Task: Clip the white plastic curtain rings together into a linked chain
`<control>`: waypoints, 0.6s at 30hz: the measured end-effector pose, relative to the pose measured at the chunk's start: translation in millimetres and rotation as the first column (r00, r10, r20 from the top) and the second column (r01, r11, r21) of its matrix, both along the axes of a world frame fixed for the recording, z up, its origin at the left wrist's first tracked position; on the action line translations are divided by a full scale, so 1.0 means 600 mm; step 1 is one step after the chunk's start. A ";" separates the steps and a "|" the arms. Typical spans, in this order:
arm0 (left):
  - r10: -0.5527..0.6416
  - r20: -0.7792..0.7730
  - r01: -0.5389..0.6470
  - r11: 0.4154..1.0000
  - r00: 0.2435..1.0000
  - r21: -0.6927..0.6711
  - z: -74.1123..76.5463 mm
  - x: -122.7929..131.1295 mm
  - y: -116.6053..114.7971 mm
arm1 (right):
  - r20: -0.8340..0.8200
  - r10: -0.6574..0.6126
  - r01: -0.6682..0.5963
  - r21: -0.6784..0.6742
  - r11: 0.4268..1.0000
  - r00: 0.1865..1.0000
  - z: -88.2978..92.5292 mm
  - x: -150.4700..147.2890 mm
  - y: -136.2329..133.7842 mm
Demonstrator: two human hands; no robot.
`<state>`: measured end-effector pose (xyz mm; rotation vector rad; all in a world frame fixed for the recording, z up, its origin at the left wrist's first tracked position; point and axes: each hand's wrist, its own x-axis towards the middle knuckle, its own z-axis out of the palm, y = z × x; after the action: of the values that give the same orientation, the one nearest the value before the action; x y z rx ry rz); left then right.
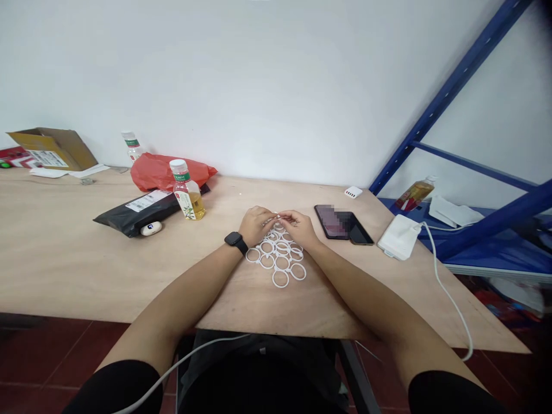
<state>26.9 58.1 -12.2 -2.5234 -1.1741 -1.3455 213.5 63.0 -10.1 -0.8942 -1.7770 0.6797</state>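
Several white plastic rings (280, 261) lie in a flat linked cluster on the wooden table (86, 264) in front of me. My left hand (255, 224), with a black watch on its wrist, and my right hand (302, 227) meet at the far edge of the cluster. Both have their fingers pinched together on a white ring (277, 217) between them. The fingertips hide how the ring joins the others.
Two dark phones (342, 223) lie right of my hands, then a white charger (400, 237) with a cable. To the left stand a drink bottle (188, 191), a black parcel (138, 211), a red bag (161, 171) and a cardboard box (54, 148). Blue shelving (474, 172) stands at right.
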 end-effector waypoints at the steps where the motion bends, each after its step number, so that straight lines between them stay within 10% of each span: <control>1: 0.002 0.009 -0.003 1.000 1.000 0.019 -0.001 -0.001 0.002 | 0.001 0.010 -0.010 -0.002 1.000 1.000 -0.002 0.000 0.002; 18: -0.105 -0.024 0.106 0.992 0.994 0.063 0.011 0.003 -0.003 | 0.083 -0.017 0.006 0.121 0.993 0.996 0.010 0.006 -0.004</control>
<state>28.4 56.2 -5.6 -2.5803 -0.9905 -1.3531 217.1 60.8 -4.1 -0.8608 -1.8650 0.5279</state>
